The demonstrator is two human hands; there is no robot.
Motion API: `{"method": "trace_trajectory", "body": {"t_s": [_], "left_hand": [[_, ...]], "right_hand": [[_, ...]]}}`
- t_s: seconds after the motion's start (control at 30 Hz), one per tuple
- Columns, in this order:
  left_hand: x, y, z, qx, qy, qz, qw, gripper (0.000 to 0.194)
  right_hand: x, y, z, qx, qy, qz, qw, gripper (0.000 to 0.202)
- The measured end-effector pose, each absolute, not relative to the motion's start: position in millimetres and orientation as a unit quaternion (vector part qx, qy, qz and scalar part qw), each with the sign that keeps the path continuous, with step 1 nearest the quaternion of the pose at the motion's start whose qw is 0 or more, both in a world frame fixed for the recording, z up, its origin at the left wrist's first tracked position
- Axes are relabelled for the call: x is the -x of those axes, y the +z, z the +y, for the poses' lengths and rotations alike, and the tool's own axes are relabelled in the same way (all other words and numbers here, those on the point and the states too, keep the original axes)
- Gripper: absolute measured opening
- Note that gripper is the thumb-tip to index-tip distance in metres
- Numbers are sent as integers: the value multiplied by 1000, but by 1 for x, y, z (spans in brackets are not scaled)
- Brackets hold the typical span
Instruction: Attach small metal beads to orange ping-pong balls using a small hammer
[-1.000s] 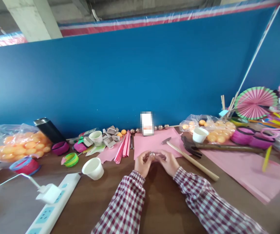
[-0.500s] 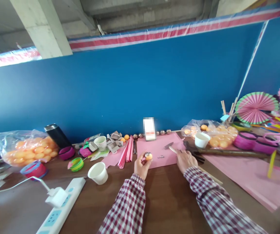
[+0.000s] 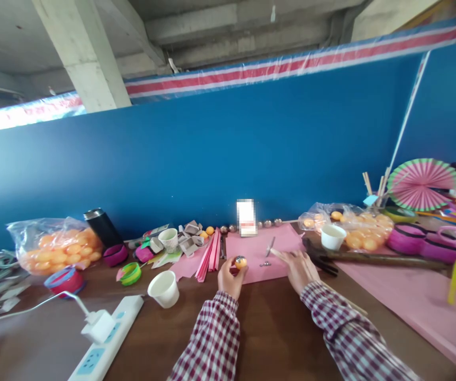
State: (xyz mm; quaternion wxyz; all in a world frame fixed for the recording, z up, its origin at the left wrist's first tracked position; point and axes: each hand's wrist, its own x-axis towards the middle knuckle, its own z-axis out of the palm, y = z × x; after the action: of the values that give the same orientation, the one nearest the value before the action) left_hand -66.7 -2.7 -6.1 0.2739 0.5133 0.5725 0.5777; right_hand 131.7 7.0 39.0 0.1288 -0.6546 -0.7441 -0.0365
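Note:
Between its fingertips my left hand (image 3: 231, 278) holds an orange ball (image 3: 241, 262) whose top is covered with shiny silver pieces. My right hand (image 3: 301, 270) grips the pale handle of a small knife-like tool (image 3: 270, 246). The tool's metal blade points up and left over a pink sheet (image 3: 251, 272). A few small silver pieces (image 3: 265, 263) lie on the sheet just below the blade. Several silver-covered balls (image 3: 267, 224) stand in a row along the sheet's far edge, beside a blurred white card (image 3: 247, 217).
Left of my hands are a white cup (image 3: 164, 289), a power strip (image 3: 106, 341), folded pink paper strips (image 3: 211, 254) and a bag of orange balls (image 3: 59, 253). On the right lie another white cup (image 3: 333, 236), a second ball bag (image 3: 366, 227) and a wooden stick (image 3: 382, 259).
The tool's blade has swung more upright and now sits just above the small silver pieces. The whole view has shifted slightly. My left hand still holds the ball.

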Motion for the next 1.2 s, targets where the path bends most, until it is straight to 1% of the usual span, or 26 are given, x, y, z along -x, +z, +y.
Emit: {"method": "trace_trajectory", "body": {"t_s": [0.13, 0.23, 0.4, 0.5, 0.57, 0.73, 0.87, 1.03, 1.2], "left_hand": [[68, -10, 0, -523, 561, 584, 266, 41], [66, -8, -1, -528, 555, 583, 272, 42], [66, -8, 1, -510, 544, 604, 280, 42], [67, -10, 3, -513, 546, 604, 272, 35], [68, -12, 3, -517, 548, 600, 269, 33], [68, -12, 3, -527, 540, 594, 279, 36], [66, -11, 3, -517, 552, 592, 278, 35], [65, -10, 2, -517, 553, 586, 289, 35], [66, -12, 2, -499, 574, 580, 292, 33]], "right_hand": [[-126, 44, -1, 661, -78, -737, 113, 35], [-127, 46, -5, 648, -95, -747, 113, 39], [-125, 42, -9, 555, -136, -798, 192, 49], [-117, 40, -14, 517, -154, -806, 242, 47], [-112, 39, -18, 509, -157, -806, 259, 46], [-107, 39, -23, 491, -139, -829, 228, 50], [-107, 39, -23, 531, -145, -796, 251, 48], [-106, 39, -23, 518, -131, -815, 224, 50], [-105, 38, -23, 535, -136, -797, 247, 48]]}}
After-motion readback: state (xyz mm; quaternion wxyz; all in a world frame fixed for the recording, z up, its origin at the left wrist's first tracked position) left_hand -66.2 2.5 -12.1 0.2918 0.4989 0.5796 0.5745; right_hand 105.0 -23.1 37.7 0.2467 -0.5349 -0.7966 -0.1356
